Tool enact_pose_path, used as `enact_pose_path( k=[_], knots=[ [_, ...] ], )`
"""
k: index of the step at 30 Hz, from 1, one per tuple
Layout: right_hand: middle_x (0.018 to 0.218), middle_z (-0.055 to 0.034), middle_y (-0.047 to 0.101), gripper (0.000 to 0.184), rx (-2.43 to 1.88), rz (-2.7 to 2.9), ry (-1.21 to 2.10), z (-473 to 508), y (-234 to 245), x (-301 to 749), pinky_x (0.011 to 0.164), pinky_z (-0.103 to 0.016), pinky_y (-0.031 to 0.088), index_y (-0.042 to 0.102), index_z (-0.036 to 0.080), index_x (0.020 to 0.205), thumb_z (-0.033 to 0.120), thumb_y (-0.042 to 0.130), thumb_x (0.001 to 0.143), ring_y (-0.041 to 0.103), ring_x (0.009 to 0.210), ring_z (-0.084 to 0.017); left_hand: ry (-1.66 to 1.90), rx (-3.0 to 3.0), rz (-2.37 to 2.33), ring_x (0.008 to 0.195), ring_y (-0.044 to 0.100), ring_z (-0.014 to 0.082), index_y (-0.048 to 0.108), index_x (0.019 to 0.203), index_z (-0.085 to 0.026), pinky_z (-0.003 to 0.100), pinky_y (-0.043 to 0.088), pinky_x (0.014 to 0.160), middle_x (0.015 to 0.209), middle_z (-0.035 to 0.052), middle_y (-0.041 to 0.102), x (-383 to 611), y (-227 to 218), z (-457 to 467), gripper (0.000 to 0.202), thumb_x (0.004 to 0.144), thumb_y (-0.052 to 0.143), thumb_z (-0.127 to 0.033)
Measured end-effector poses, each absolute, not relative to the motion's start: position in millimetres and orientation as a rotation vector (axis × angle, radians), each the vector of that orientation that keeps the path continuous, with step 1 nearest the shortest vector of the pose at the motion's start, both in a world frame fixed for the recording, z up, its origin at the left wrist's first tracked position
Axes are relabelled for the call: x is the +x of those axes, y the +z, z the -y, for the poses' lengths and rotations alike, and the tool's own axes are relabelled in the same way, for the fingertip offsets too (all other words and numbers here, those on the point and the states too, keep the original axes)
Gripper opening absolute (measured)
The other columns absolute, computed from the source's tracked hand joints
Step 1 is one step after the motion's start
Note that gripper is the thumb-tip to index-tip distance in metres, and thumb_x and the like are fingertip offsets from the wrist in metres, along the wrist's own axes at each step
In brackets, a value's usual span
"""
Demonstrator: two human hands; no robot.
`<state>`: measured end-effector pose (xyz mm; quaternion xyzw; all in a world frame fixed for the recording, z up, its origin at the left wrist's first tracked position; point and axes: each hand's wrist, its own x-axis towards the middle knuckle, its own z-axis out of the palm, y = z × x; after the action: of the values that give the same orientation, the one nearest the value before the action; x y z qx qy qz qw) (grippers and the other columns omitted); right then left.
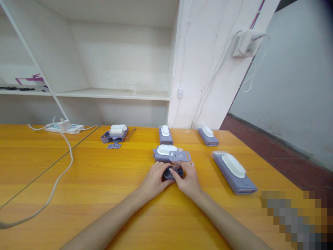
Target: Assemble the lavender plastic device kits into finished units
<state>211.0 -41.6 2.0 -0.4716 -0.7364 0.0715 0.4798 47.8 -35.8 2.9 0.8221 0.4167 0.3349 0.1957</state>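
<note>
My left hand (156, 177) is closed around the side of a small dark purple-grey oval plastic cup (169, 174), held low over the table. Inside the cup's right half a thin metal coil spring (176, 167) stands up, pinched between the thumb and fingers of my right hand (188, 180). Just above my right fingers is a flat purple-grey plate (180, 156) with slots; whether it joins the spring I cannot tell. Directly behind lies a purple-grey case with a white bristled pad (166, 150), partly covered by the plate and my hands.
Similar cases stand at the back middle (165, 136), back right (208, 135) and right (234, 172). An opened case (118, 132) lies back left, beside loose springs (130, 134) and a slotted plate (114, 146). A power strip (65, 128) trails a white cable (71, 156) across the left.
</note>
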Motion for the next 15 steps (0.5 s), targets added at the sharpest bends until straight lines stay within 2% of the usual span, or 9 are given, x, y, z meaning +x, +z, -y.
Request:
enact_pose_path(
  k=[4,7,15],
  knots=[
    [0.092,-0.0025,0.067,0.011,-1.149,1.831,0.173,40.6,2.6,212.2,0.08,-0.039,0.04,0.064,0.026,0.087,0.028,0.058,0.078,0.059,0.09,-0.023,0.93,2.287,-1.195,0.096,0.051,0.0233,0.056,0.108,-0.023,0.037,0.041,0.083,0.101,0.0061,0.058,47.0,1.8,34.2,0.038,0.073,0.066,-0.035],
    [0.094,-0.0028,0.067,0.012,-1.199,1.842,0.155,38.5,4.2,212.2,0.079,-0.04,0.04,0.066,0.026,0.086,0.028,0.06,0.076,0.057,0.09,-0.024,0.939,2.269,-1.187,0.097,0.05,0.0234,0.055,0.111,-0.024,0.037,0.041,0.084,0.103,0.0059,0.058,46.5,0.3,32.8,0.043,0.07,0.068,-0.033],
    [0.084,-0.0021,0.066,0.004,-1.301,1.887,0.232,34.1,7.0,212.3,0.074,-0.037,0.039,0.068,0.027,0.075,0.027,0.065,0.072,0.057,0.084,-0.022,1.001,2.178,-1.135,0.1,0.051,0.0231,0.057,0.11,-0.025,0.038,0.04,0.088,0.107,0.0055,0.059,48.0,-2.1,32.9,0.043,0.069,0.07,-0.03]
  ],
)
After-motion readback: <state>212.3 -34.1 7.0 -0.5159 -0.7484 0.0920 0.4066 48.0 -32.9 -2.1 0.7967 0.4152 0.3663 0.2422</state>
